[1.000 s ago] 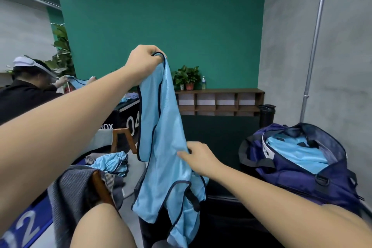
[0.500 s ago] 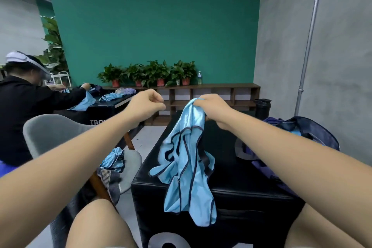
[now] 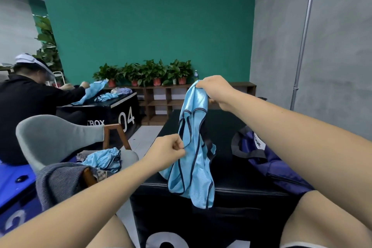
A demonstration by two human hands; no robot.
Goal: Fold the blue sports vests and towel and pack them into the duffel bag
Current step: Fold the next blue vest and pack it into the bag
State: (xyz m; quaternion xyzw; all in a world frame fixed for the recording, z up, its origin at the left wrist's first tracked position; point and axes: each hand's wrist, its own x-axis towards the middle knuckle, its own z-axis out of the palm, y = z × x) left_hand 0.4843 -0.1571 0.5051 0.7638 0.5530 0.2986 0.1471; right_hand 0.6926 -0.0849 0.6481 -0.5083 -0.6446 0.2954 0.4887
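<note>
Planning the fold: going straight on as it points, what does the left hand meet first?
The blue vest hanging from the right hand; the left hand seems to pinch its edge.

Two bare hands in shot, left hand [image 3: 167, 150] and right hand [image 3: 215, 90], fingers plain, short nails on the few fingertips that show. Left forearm [image 3: 100, 197] and right forearm [image 3: 291, 127] run uncovered all the way to the frame edge. Down low, both thighs [image 3: 326, 217] are bare too. At the very bottom right there's a thin dark hem [image 3: 302, 246], too cropped to name the garment.
</note>
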